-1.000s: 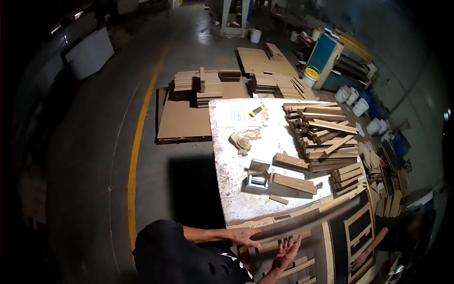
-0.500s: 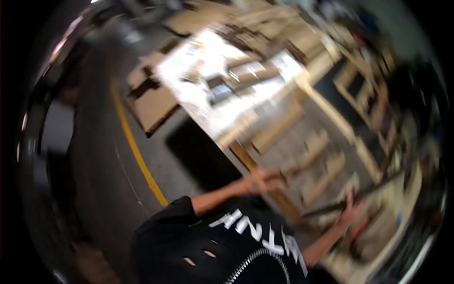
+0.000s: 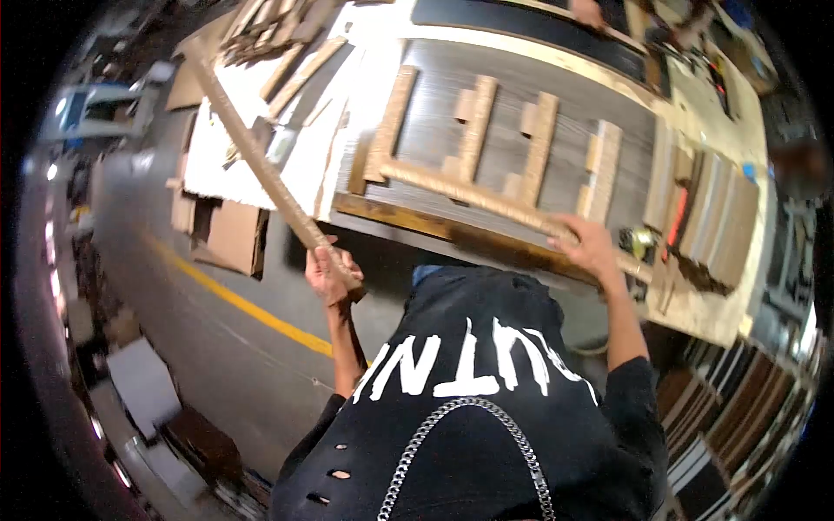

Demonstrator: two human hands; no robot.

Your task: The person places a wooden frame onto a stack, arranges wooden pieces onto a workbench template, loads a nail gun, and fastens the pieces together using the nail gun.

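Observation:
My left hand is closed around the near end of a long wooden strip, which slants up and away over the table's left side. My right hand grips the right end of a second wooden strip. That one lies along the near side of the work table, across the lower ends of several shorter wooden pieces. The shorter pieces stand roughly parallel on a dark grey panel, with small blocks beside them. Whether the second strip rests on them or just above is hard to tell.
At the right, stacked strips sit beside a red-handled tool and a tape roll. Wood pieces are heaped far left, above a cardboard box. Another person's hand shows across the table. A yellow line marks the floor.
My view has turned toward the table and sharpened. My left hand, over the table's edge before, now holds a long strip out to the left. The dark bar by my right hand is gone; it grips a wooden strip.

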